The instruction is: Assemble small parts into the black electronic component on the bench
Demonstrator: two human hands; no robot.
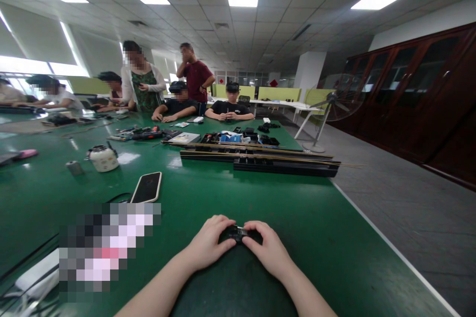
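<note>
Between my two hands is a small black part with a shiny, metallic-looking edge; it is too small to tell its kind. My left hand grips its left end between thumb and fingers. On the other end, the thumb and fingers of my right hand close in the same way. Both hands are low over the green table, near its front edge. My fingers cover parts of the black piece.
Long black rails with thin rods lie across the table ahead. To the left are a phone, a white pot-like container, a metal cylinder and cables. Several people sit or stand beyond. The table's right edge runs beside a floor fan.
</note>
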